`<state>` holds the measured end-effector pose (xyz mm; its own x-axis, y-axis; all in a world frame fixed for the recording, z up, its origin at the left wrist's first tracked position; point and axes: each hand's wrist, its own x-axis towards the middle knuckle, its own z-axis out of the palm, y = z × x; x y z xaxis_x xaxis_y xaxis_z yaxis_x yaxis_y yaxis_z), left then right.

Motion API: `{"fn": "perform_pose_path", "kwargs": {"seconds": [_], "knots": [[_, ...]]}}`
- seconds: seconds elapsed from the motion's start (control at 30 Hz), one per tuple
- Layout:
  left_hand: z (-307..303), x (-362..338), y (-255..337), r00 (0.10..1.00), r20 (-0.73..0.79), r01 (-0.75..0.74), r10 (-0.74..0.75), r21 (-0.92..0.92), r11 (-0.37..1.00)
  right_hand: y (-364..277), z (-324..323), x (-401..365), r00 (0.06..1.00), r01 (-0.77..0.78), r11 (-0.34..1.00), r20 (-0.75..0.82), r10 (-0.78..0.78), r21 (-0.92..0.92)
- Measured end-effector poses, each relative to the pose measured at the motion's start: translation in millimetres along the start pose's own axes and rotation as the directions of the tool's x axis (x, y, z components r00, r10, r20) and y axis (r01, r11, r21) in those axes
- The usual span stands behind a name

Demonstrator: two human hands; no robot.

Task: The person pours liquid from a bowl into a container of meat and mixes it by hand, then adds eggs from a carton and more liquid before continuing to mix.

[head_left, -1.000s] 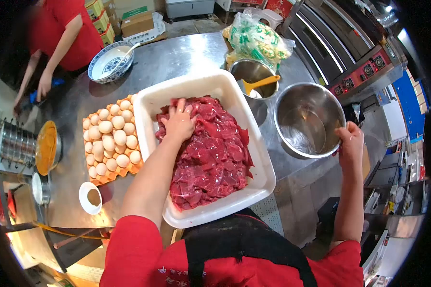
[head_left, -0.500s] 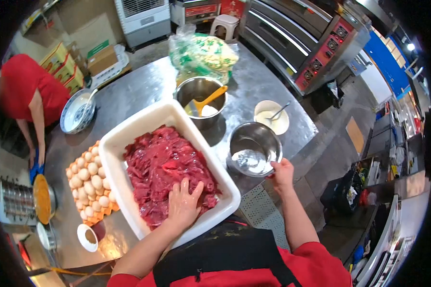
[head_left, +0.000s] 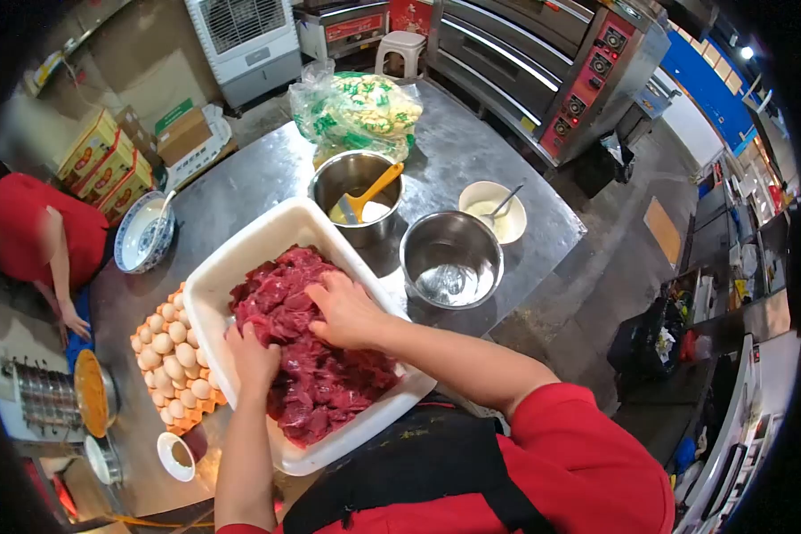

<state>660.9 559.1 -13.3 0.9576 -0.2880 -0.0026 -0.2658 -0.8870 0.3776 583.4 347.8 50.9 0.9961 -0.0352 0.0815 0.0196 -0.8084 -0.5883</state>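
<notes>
A white plastic tub holds a heap of raw red meat slices. Both hands are inside it. My left hand is at the left side of the heap, its fingers curled into the meat and partly hidden. My right hand reaches across from the right, thumb and fingers apart and bent around meat near the top of the heap. Just right of the tub stands a steel pot with something shiny at its bottom; neither hand touches it.
Around the tub are an egg tray, a small white cup, a steel pot with a yellow-handled brush, a white bowl with a spoon, a patterned bowl and a plastic bag. A co-worker bends at left.
My right hand has let go of the steel pot's rim and moved left into the meat. My left hand has shifted left and the heap is pushed up. The view has turned slightly.
</notes>
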Motion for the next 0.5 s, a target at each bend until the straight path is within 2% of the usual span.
{"fn": "perform_pose_path", "kwargs": {"seconds": [0.03, 0.07, 0.1, 0.13, 0.17, 0.2, 0.23, 0.27, 0.3, 0.33, 0.37, 0.4, 0.47, 0.5], "knots": [[2, -10, -4, 0.996, -0.06, 0.059, -0.066, -0.112, 0.992, -1, 12, 16, 0.991, -0.125, 0.99, 0.043, 0.128, -0.067], [-3, -19, 5, 0.982, 0.07, 0.186, -0.175, -0.202, 0.962, 12, 25, 30, 0.972, -0.232, 0.972, 0.036, 0.232, 0.018], [7, -29, 0, 0.987, -0.034, 0.149, -0.159, -0.207, 0.967, 22, 40, 46, 0.943, -0.333, 0.937, 0.044, 0.33, 0.106], [-1, -40, 5, 0.98, 0.061, 0.195, -0.189, -0.474, 0.858, 28, 44, 56, 0.922, -0.383, 0.918, 0.105, 0.373, 0.104], [13, -50, -6, 0.968, 0.021, 0.221, -0.249, -0.536, 0.815, 35, 50, 61, 0.895, -0.432, 0.897, 0.17, 0.413, 0.097], [6, -57, -3, 0.94, 0.133, 0.322, -0.315, -0.653, 0.686, 31, 46, 61, 0.887, -0.436, 0.897, 0.203, 0.415, 0.07], [18, -56, -17, 0.884, 0.306, 0.446, -0.353, -0.777, 0.444, 28, 43, 56, 0.876, -0.443, 0.896, 0.234, 0.423, 0.04], [14, -58, -9, 0.841, 0.402, 0.502, -0.361, -0.828, 0.248, 30, 46, 52, 0.88, -0.43, 0.901, 0.25, 0.404, 0.058], [9, -59, 2, 0.853, 0.466, 0.488, -0.237, -0.872, 0.043, 33, 52, 50, 0.872, -0.444, 0.872, 0.32, 0.37, 0.204], [9, -56, 7, 0.83, 0.523, 0.522, -0.194, -0.851, -0.057, 34, 62, 42, 0.877, -0.452, 0.767, 0.385, 0.287, 0.456], [8, -53, 9, 0.805, 0.577, 0.558, -0.139, -0.816, -0.154, 29, 75, 30, 0.882, -0.455, 0.593, 0.43, 0.195, 0.665], [-2, -52, 13, 0.809, 0.569, 0.549, -0.147, -0.821, -0.156, 18, 79, 21, 0.87, -0.48, 0.502, 0.465, 0.166, 0.719], [-27, -53, 26, 0.687, 0.726, 0.691, 0.038, -0.637, -0.342, -9, 68, 6, 0.853, -0.516, 0.3, 0.514, 0.091, 0.802], [-29, -55, 26, 0.689, 0.724, 0.689, 0.034, -0.639, -0.343, -18, 56, 4, 0.852, -0.516, 0.301, 0.516, 0.086, 0.802]]}}
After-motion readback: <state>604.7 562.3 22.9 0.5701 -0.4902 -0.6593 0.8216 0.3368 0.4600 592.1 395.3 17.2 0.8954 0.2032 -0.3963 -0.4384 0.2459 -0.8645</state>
